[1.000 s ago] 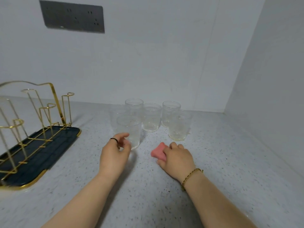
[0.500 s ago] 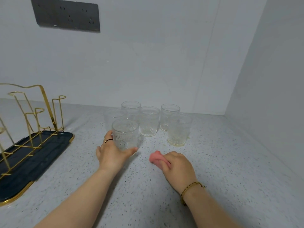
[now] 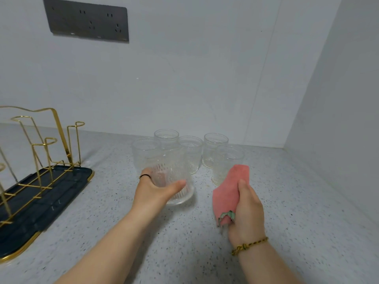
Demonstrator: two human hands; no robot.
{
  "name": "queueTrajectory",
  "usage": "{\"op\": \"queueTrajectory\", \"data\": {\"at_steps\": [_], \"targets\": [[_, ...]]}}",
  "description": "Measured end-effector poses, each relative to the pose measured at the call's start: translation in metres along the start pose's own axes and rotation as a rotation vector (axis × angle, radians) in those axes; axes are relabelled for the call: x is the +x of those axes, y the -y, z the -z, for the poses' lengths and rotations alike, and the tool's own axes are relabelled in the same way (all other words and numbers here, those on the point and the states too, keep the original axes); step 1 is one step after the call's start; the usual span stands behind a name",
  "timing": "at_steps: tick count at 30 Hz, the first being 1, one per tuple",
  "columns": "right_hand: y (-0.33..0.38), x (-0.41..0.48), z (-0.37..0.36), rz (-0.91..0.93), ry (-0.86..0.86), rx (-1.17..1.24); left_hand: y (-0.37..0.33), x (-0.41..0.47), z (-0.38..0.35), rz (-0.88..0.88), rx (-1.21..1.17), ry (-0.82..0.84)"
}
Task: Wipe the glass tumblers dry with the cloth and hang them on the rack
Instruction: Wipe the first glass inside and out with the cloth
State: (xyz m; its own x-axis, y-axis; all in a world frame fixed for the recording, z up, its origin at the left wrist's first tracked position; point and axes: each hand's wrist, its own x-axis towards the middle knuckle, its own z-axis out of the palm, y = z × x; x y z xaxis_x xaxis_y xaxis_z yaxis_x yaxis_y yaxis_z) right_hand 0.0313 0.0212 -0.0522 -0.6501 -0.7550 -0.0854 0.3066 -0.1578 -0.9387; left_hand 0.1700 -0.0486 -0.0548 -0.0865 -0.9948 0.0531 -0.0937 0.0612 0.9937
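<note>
— So, nearest first: what are the hands doing over the speckled grey table (image 3: 184,253)?

— Both are busy. On one side the right hand (image 3: 246,210) is clenched round a crumpled pink cloth (image 3: 227,193), which stands up out of the fist, off the table. On the other, the left hand (image 3: 155,188) grasps a ribbed clear glass tumbler (image 3: 174,177), thumb across the front and fingers behind. It holds the glass tilted. The glass looks lifted off the table, though I can't be sure

— Are cloth and glass touching?

— No, they're apart, with the cloth just to the right of the glass. I'd judge this the very start of wiping the first tumbler: it's in hand but not yet wiped

— What does the next move call for?

— Bringing the two together, I think. The cloth would go into the mouth and round the ribs while the left hand turns the glass. If the glass is wet it may be slippery, so the grip should be firm

— And farther back?

— Behind them, five more tumblers (image 3: 190,152) of the same kind stand upright in a tight cluster, the nearest just beyond the cloth. Well apart to the left is the gold wire rack (image 3: 49,152) on its dark tray (image 3: 67,181), and no glass hangs on the part in view. Farthest off there's a dark socket panel (image 3: 86,19) on the white wall (image 3: 205,78)
</note>
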Motion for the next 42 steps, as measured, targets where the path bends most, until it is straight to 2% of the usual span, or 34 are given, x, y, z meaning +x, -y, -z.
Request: {"op": "queueTrajectory", "data": {"at_steps": [3, 5, 7, 8, 9, 12, 17, 18, 21, 23, 26, 29, 33, 37, 39, 42], "targets": [[-0.003, -0.017, -0.021, 0.272, 0.112, -0.223, -0.006, -0.02, -0.007, 0.133, -0.445, 0.205], [-0.011, -0.03, -0.033, 0.579, 0.162, -0.35, -0.002, -0.027, -0.01, 0.156, -0.692, 0.324], [-0.019, -0.036, -0.04, 0.87, 0.16, -0.511, 0.003, -0.028, -0.009, 0.165, -0.742, 0.401], [-0.023, -0.035, -0.04, 0.936, 0.194, -0.538, 0.007, -0.026, -0.008, 0.162, -0.745, 0.436], [-0.024, -0.034, -0.039, 0.918, 0.261, -0.53, 0.009, -0.024, -0.006, 0.159, -0.75, 0.461], [-0.012, -0.026, -0.035, 0.711, 0.44, -0.479, 0.012, -0.021, -0.002, 0.141, -0.709, 0.513], [-0.019, -0.018, -0.022, 0.519, 0.438, -0.236, 0.009, -0.019, 0.002, 0.094, -0.66, 0.497], [-0.025, -0.021, -0.021, 0.533, 0.409, -0.249, 0.01, -0.017, 0.004, 0.095, -0.643, 0.481], [-0.031, -0.032, -0.024, 0.74, 0.388, -0.395, 0.011, -0.016, 0.005, 0.098, -0.525, 0.478], [-0.021, -0.03, -0.025, 0.777, 0.366, -0.441, 0.011, -0.021, 0.002, 0.096, -0.496, 0.501], [-0.011, -0.02, -0.019, 0.654, 0.347, -0.349, 0.008, -0.028, -0.002, 0.084, -0.487, 0.532], [-0.022, -0.019, -0.017, 0.533, 0.357, -0.256, 0.01, -0.022, 0.0, 0.113, -0.556, 0.448], [-0.037, -0.032, -0.028, 0.688, 0.303, -0.42, 0.011, -0.015, 0.006, 0.141, -0.481, 0.389], [-0.022, -0.026, -0.023, 0.711, 0.26, -0.449, 0.01, -0.025, 0.003, 0.126, -0.359, 0.522], [-0.018, -0.02, -0.018, 0.642, 0.251, -0.383, 0.012, -0.026, 0.001, 0.114, -0.357, 0.554], [-0.016, -0.024, -0.017, 0.416, 0.344, -0.235, 0.012, -0.022, 0.002, 0.124, -0.53, 0.53]]}}
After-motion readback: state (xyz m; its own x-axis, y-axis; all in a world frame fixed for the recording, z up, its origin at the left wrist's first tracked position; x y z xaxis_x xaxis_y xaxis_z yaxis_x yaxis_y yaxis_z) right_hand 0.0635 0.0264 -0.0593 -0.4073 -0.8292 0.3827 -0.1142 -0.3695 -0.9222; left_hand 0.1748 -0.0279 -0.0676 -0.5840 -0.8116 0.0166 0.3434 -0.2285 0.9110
